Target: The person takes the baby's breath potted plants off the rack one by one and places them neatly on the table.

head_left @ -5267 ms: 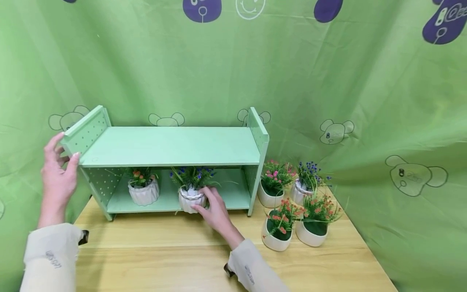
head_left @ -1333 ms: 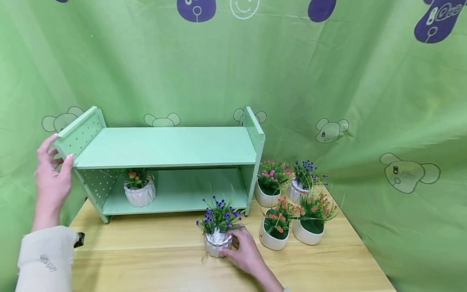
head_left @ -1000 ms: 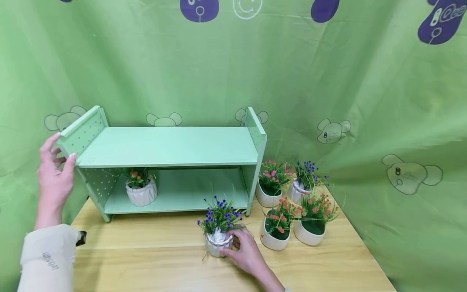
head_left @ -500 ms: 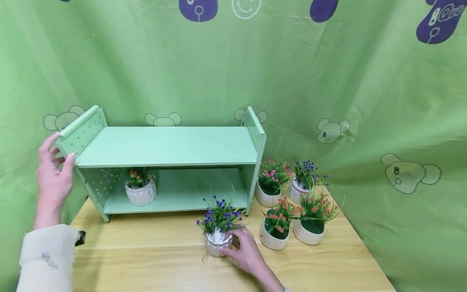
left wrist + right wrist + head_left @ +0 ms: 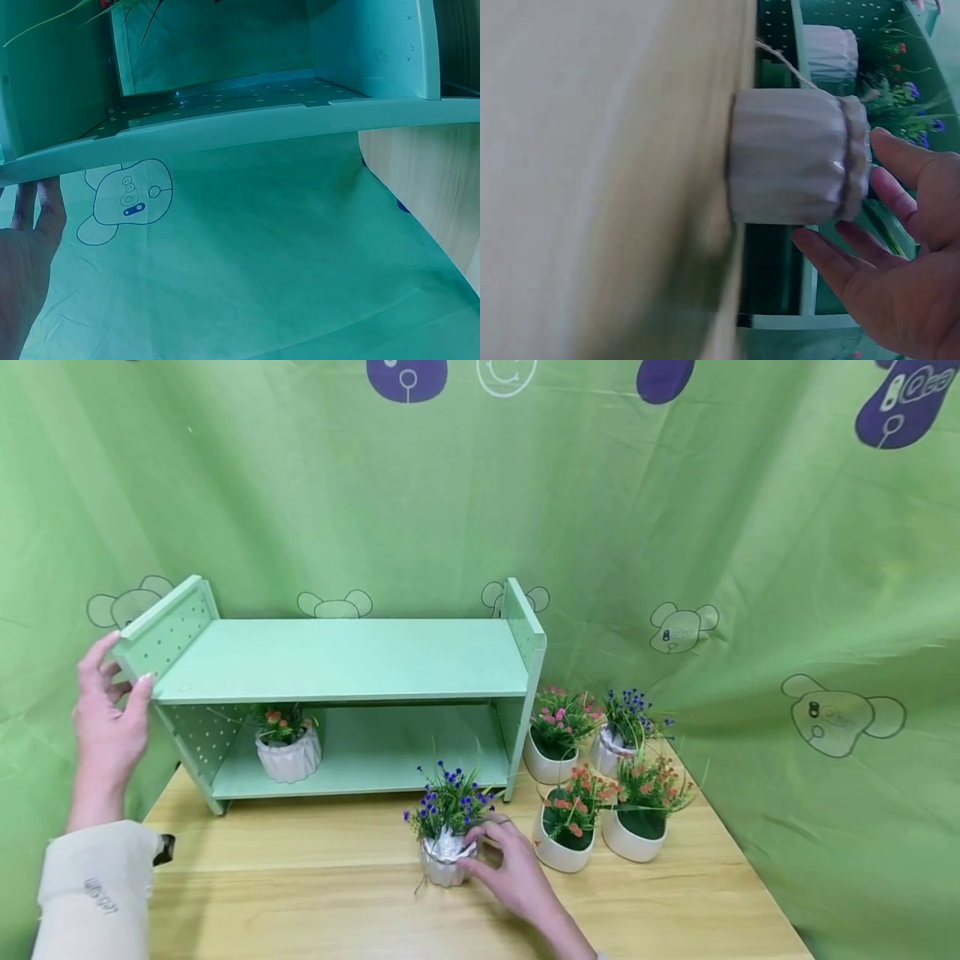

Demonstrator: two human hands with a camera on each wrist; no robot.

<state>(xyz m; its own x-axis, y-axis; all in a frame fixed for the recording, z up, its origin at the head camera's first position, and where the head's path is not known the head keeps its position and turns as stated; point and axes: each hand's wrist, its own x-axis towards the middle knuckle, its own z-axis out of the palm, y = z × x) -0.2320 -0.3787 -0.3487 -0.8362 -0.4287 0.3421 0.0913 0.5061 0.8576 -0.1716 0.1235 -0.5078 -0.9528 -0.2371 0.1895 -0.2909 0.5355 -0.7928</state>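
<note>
In the head view, the small mint-green shelf [image 5: 345, 657] stands on the wooden table. My left hand [image 5: 112, 727] holds the front edge of its left side panel, thumb at the edge and fingers on the outer face. A white ruffled pot with blue flowers [image 5: 446, 852] stands upright on the table before the shelf. My right hand [image 5: 513, 868] is at this pot's right side, thumb and fingers spread by its rim. In the right wrist view, the fingers lie loosely around the pot [image 5: 791, 157], with a small gap at the lower finger.
A white pot with orange flowers [image 5: 288, 756] stands on the shelf's lower board, at left. Right of the shelf are pots with pink flowers [image 5: 551, 764], blue flowers [image 5: 611, 750] and orange flowers [image 5: 566, 852], [image 5: 637, 835]. A green curtain [image 5: 750, 527] hangs behind.
The blue-flowered pot has come off the lower board onto the table, forward and right. Since half a second ago, my right fingers have loosened from it. My left hand stays at the side panel.
</note>
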